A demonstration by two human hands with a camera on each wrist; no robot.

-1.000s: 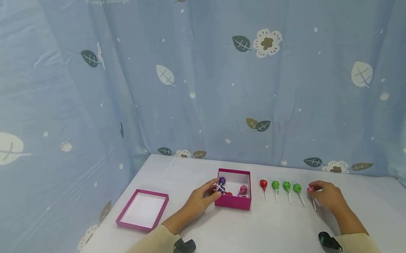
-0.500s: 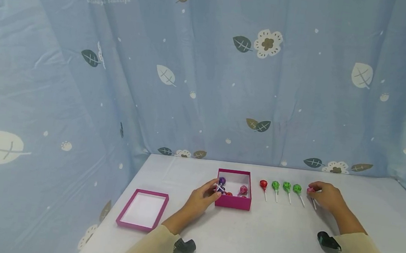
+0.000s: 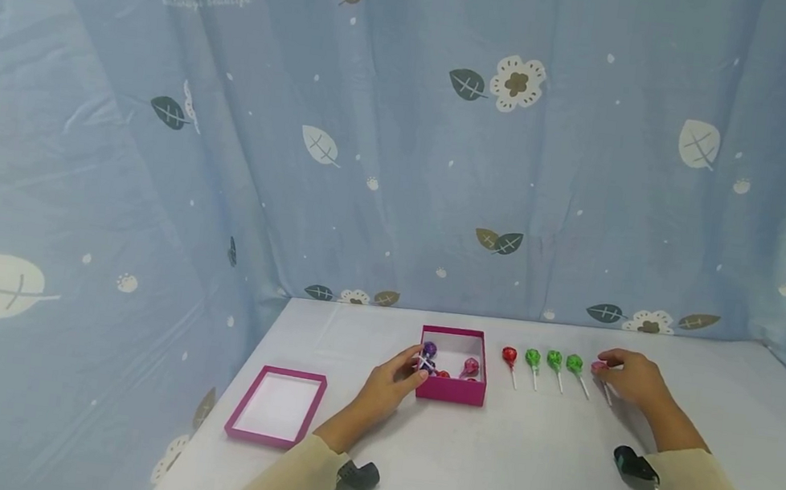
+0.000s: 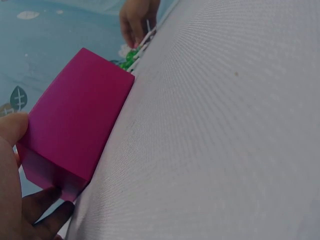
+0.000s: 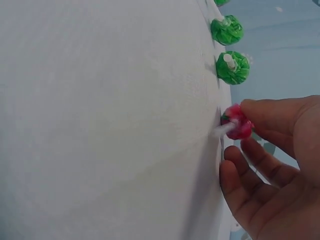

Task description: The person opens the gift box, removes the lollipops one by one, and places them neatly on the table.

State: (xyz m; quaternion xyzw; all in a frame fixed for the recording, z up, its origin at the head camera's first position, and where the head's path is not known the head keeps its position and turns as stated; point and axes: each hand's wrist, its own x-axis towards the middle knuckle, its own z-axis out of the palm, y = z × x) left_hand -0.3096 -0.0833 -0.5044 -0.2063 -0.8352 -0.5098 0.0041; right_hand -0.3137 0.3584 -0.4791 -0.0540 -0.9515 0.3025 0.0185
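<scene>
My left hand (image 3: pixel 384 389) holds a magenta box (image 3: pixel 451 391) at its left side, thumb and fingers spread over the near corner. Inside the box lie wrapped lollipops: purple ones (image 3: pixel 429 349), a pink one (image 3: pixel 471 365) and a bit of red, partly hidden by the front wall. Over to the right, my right hand (image 3: pixel 635 382) pinches the head of a pink lollipop (image 5: pixel 238 125) between thumb and finger, its white stick pointing toward me. This lollipop is at the right end of a row with a red lollipop (image 3: pixel 509 355) and three green lollipops (image 3: pixel 555 360).
Left of the box, its magenta-rimmed lid (image 3: pixel 261 439) lies with the white inside up. Everything stands on a white table (image 3: pixel 498 475). A blue curtain (image 3: pixel 407 117) with leaf and flower prints hangs behind the table and along its left side.
</scene>
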